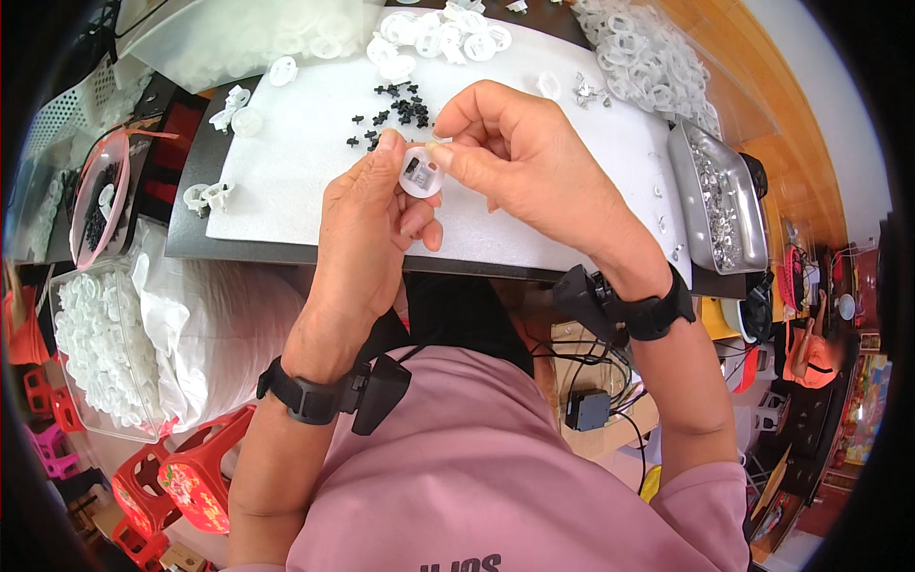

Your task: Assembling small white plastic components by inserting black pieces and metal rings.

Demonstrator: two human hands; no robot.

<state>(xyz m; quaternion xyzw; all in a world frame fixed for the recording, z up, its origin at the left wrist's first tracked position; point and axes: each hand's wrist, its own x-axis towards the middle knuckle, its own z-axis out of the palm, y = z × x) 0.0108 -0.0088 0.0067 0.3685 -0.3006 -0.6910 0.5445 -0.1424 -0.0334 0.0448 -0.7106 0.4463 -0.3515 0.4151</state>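
Observation:
My left hand (357, 214) is closed, pinching a round white plastic part (426, 181) between thumb and fingers above the mat's front half. A small black piece (412, 165) sits inside this part. My right hand (534, 162) meets it from the other side, its thumb against the part's rim and its fingers curled. Whether those right fingertips also hold some tiny piece cannot be made out. Just beyond my hands, small black plastic pieces (408, 107) lie scattered on the white mat (286, 181).
White round parts (438, 36) are heaped at the mat's far edge. A metal tray (756, 238) of small metal pieces stands at right, below piled clear rings (643, 57). Left are a pink-rimmed basket (121, 153) and a clear bin (152, 419) of white parts. Red stools (195, 477) stand lower left.

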